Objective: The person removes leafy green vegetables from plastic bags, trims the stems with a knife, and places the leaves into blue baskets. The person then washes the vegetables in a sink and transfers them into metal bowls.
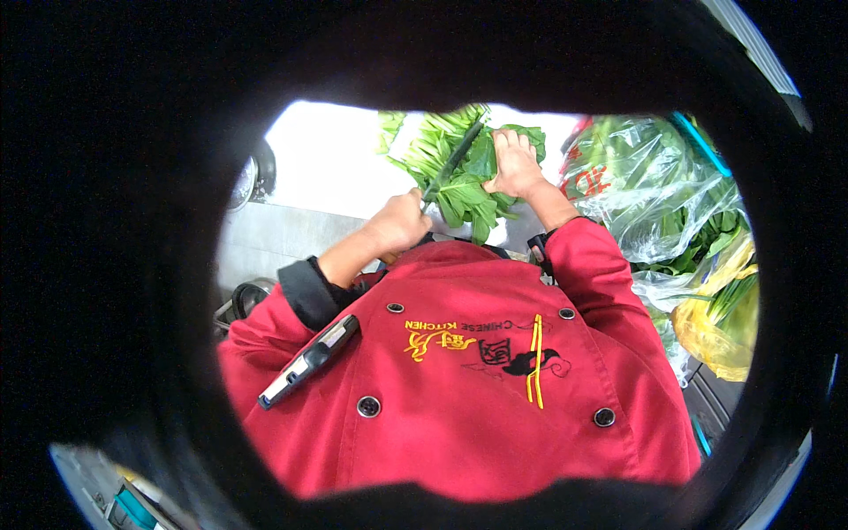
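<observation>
My left hand (401, 222) is closed around the handle of a kitchen knife (457, 156), whose dark blade points up and to the right across a bunch of leafy greens (467, 192). Pale green stalks (434, 139) lie to the left of the blade, and the broad leaves are mostly to its right and below it. My right hand (517, 162) presses on the leaves right of the blade, fingers bent over them. The greens lie on a bright white work surface (331, 159). Glare and the dark rim hide its far part.
Clear plastic bags of greens (636, 179) stand to the right, with a yellow bag (719, 324) of green stalks nearer me. A metal bowl (245, 182) is at the left edge, and a round metal pot (252, 296) sits lower left. A dark rim blocks the outer view.
</observation>
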The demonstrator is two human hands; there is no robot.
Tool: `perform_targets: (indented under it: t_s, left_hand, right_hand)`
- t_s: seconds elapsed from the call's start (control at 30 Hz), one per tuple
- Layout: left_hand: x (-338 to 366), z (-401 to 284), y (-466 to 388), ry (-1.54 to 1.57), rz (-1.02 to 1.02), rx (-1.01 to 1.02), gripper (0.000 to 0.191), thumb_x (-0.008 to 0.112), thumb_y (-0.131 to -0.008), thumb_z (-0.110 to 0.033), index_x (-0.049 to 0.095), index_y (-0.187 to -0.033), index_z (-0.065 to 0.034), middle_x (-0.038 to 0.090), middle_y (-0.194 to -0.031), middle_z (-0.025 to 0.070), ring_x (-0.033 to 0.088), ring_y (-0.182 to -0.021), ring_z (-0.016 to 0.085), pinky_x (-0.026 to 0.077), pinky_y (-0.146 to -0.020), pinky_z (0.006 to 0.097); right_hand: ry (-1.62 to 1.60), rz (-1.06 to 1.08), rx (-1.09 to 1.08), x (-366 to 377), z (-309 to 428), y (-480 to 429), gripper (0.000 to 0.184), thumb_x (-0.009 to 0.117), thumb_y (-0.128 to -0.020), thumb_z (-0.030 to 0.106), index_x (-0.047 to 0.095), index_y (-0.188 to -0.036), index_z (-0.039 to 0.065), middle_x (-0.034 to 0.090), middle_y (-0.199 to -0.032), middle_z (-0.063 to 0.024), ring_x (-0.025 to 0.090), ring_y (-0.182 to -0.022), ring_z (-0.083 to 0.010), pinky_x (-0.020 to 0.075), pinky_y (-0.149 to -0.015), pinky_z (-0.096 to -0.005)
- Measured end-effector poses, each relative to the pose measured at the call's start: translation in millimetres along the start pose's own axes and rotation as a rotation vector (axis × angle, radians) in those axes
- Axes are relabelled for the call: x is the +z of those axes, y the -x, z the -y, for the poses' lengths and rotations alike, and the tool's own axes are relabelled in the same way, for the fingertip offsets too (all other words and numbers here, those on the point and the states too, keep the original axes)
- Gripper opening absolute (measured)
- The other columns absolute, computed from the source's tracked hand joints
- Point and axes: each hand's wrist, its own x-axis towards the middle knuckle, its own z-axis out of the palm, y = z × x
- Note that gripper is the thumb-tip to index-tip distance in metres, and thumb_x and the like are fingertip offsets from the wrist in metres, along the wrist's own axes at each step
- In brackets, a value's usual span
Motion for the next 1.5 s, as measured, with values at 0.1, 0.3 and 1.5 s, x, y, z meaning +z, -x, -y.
perform_targets:
  t_s: [0.1,0.3,1.5]
  left_hand:
    - [34.7,1.0,-25.1,0.014,-0.035,-0.140,0.035,0.057,-0.080,-0.018,0.049,-0.101,0.0083,0.061,-0.089,0.0323,0.061,-0.089,0.045,0.048,-0.081,0.0492]
    - [33.0,3.0,-63.3,0.083,-0.141,-0.145,0.033,0.058,-0.081,-0.017,0.047,-0.104,0.0046,0.063,-0.089,0.0292,0.061,-0.089,0.044,0.049,-0.080,0.0486]
    - [44.8,0.5,-82.2,0.303,-0.213,0.382,0.091,0.074,-0.077,-0.027,0.017,-0.140,0.0053,0.047,-0.124,0.0289,0.058,-0.103,0.031,0.050,-0.083,0.0361]
  right_hand:
    - [0.016,-0.021,-0.003,4.2,-0.1,1.1,0.097,0.083,-0.052,0.030,0.037,-0.133,0.002,0.040,-0.130,-0.0155,0.039,-0.120,-0.0339,0.0335,-0.101,-0.0449]
    - [0.011,-0.065,-0.009,6.4,0.2,1.2,0.096,0.083,-0.050,0.030,0.038,-0.131,0.002,0.043,-0.127,-0.0136,0.041,-0.118,-0.0331,0.0355,-0.099,-0.0447]
    - [0.056,-0.135,-0.005,-13.1,-11.2,11.7,0.098,0.083,-0.052,0.033,0.038,-0.136,0.009,0.042,-0.134,-0.0168,0.038,-0.123,-0.0377,0.0322,-0.102,-0.0498]
